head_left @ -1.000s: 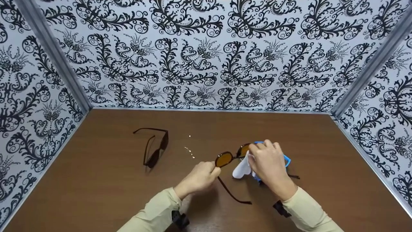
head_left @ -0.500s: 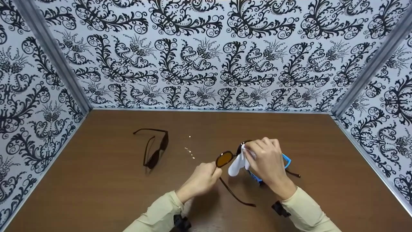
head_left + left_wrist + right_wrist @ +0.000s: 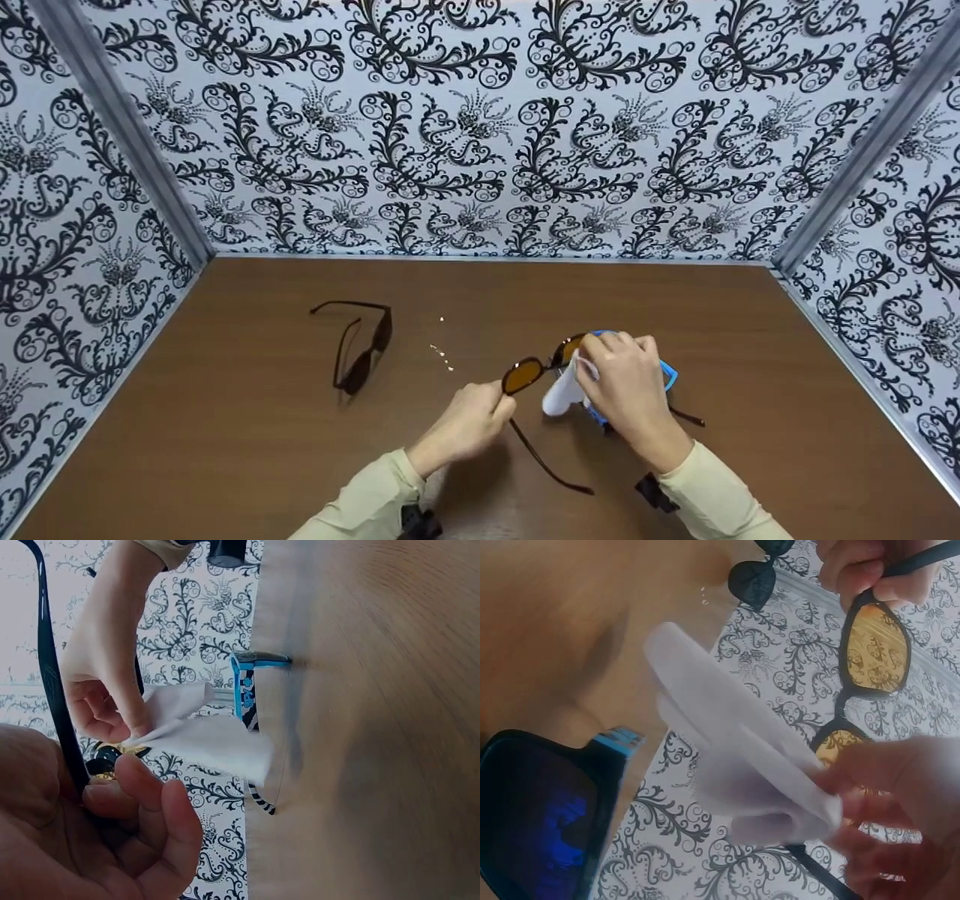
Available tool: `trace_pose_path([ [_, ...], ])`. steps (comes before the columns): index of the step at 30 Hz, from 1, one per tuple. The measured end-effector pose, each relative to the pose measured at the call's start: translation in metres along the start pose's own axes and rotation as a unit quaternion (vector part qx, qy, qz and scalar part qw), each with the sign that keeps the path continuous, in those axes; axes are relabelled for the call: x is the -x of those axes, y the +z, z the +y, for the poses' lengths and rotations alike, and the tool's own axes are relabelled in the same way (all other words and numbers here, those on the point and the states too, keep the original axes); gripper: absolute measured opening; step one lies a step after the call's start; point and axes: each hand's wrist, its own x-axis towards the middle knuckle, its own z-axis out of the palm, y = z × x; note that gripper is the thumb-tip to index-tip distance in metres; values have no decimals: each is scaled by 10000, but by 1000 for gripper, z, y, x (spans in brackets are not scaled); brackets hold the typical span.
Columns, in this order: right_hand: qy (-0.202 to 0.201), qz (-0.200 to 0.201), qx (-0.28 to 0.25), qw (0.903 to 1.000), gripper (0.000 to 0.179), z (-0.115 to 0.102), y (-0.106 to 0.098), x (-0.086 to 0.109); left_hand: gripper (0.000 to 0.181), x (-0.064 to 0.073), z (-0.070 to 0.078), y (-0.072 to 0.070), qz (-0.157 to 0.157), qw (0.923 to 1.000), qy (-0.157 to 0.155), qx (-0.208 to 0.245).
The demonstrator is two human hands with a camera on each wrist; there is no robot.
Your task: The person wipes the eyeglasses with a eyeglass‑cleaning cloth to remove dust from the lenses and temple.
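Observation:
Dark-framed sunglasses with amber lenses (image 3: 523,375) are held up off the table, temples spread. My left hand (image 3: 466,420) pinches them by the frame's left end, near the hinge, as the right wrist view also shows. In my right hand (image 3: 626,386) a white cloth (image 3: 562,394) is pinched between thumb and fingers, over the other amber lens. That lens is partly covered by the hand, and the cloth's loose end hangs below. Behind the right hand, blue-framed glasses (image 3: 670,373) rest on the table, mostly hidden in the head view; the right wrist view shows their dark bluish lens (image 3: 544,821).
Another pair of dark sunglasses (image 3: 367,356) lies on the brown table (image 3: 262,450) at the left, temples unfolded. Small pale specks (image 3: 442,354) dot the surface between it and the hands. Patterned walls (image 3: 450,135) with grey corner posts enclose the back and sides.
The right hand with the cloth has shifted slightly left over the far lens and back right, uncovering part of that lens again. The left hand keeps its hold, the sunglasses tilting slightly.

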Motion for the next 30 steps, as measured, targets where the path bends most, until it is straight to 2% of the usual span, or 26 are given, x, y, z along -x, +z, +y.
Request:
trace_pose_path([
  [3,177,351,-86,9992,13,-1,2,0,22,1,1,0,-4,10000,11,10],
  [6,73,514,-307,9982,14,-1,2,-2,24,2,1,1,35,10000,-66,8],
  [9,-242,366,-549,9975,15,-2,1,-4,25,2,0,1,107,9999,-114,-31],
  [12,-404,8,-712,9966,18,-2,0,-4,25,1,-1,1,139,9998,-112,-75],
  [15,-238,-252,-619,9975,17,-3,-1,-2,24,2,-1,0,159,9998,-79,-103],
  [17,-5,-254,-390,9989,15,-3,-2,0,23,3,-1,-1,199,9997,-53,-132],
  [19,252,-134,-158,9995,14,-2,-1,1,22,4,-1,-1,229,9996,-51,-140],
  [22,474,103,-158,9987,14,-2,-1,0,22,6,-3,0,232,9996,-90,-135],
  [30,258,513,-1084,9925,13,-12,-12,-7,22,6,-8,0,381,9988,-224,-202],
])
